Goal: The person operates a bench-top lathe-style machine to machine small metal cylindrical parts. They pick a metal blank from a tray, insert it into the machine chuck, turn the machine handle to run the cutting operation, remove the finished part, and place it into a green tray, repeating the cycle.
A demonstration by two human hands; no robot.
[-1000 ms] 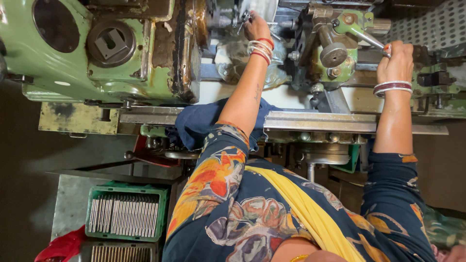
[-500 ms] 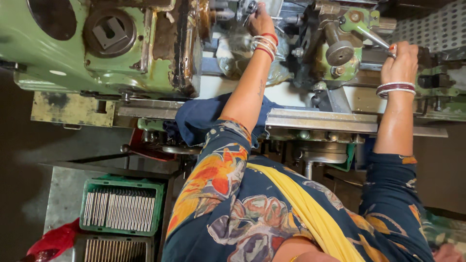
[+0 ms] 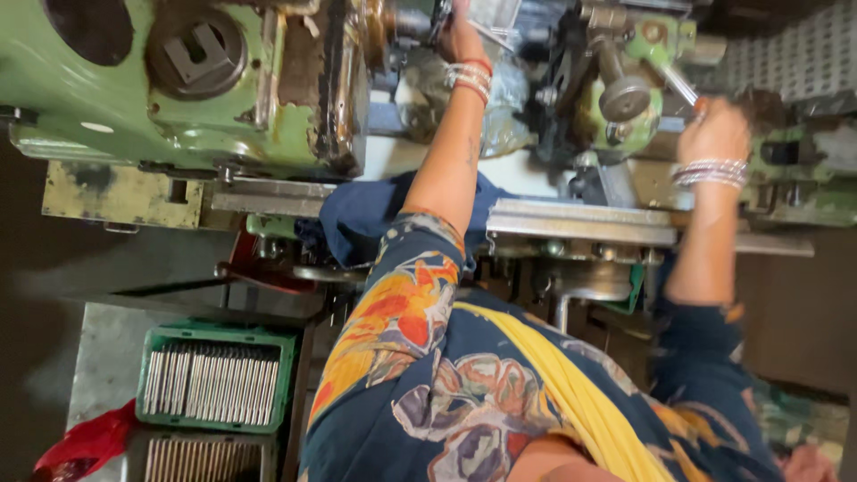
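A worn green lathe [image 3: 178, 98] fills the top of the view. My left hand [image 3: 460, 40], with bangles at the wrist, reaches up to the spindle end beside a clear plastic guard [image 3: 500, 98]. Its fingers are cut off by the frame's top edge, so its grip is hidden. My right hand [image 3: 714, 134] is closed around the end of a slim metal lever [image 3: 680, 87]. The lever runs from the green tool head [image 3: 625, 98]. Both arms wear floral sleeves, and a yellow scarf crosses my chest.
A blue cloth [image 3: 366, 219] lies over the machine's bed rail [image 3: 580, 223]. Below left, a green crate [image 3: 214, 375] holds several metal rods, with another crate [image 3: 205, 460] beneath it. A red cloth [image 3: 89, 442] lies at the bottom left.
My right hand has come slightly down and left with the lever in its grip. My left hand stays at the spindle. The view has shifted a little.
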